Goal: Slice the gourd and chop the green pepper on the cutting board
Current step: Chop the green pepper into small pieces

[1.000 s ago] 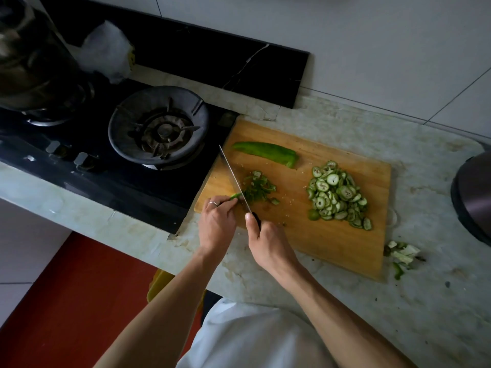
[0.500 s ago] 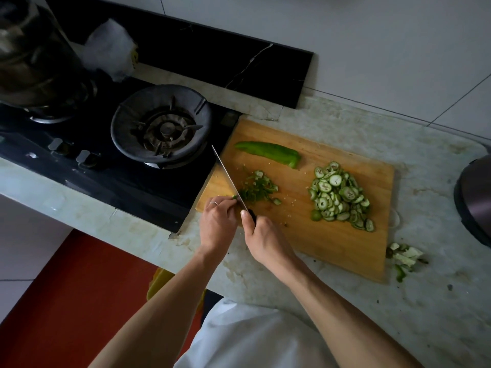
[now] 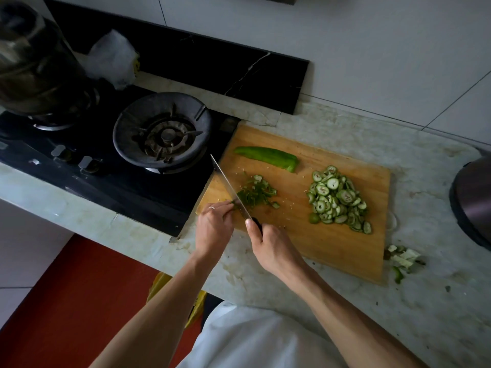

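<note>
A wooden cutting board (image 3: 305, 235) lies on the marble counter. My right hand (image 3: 271, 245) grips a knife (image 3: 229, 188) whose blade points away along the board's left side. My left hand (image 3: 215, 227) pinches a small end of green pepper against the blade at the board's near left corner. Chopped pepper strips (image 3: 256, 193) are piled just right of the blade. A whole piece of green pepper (image 3: 267, 156) lies at the back of the board. A heap of round gourd slices (image 3: 337, 199) covers the board's right part.
A black gas hob with an empty burner (image 3: 162, 134) adjoins the board on the left; a steel pot (image 3: 32, 65) stands at far left. Vegetable trimmings (image 3: 402, 258) lie on the counter right of the board. A dark round appliance (image 3: 473, 203) sits at the right edge.
The knife's blade has shifted slightly left toward my left fingers. The pepper end under my left hand looks shorter.
</note>
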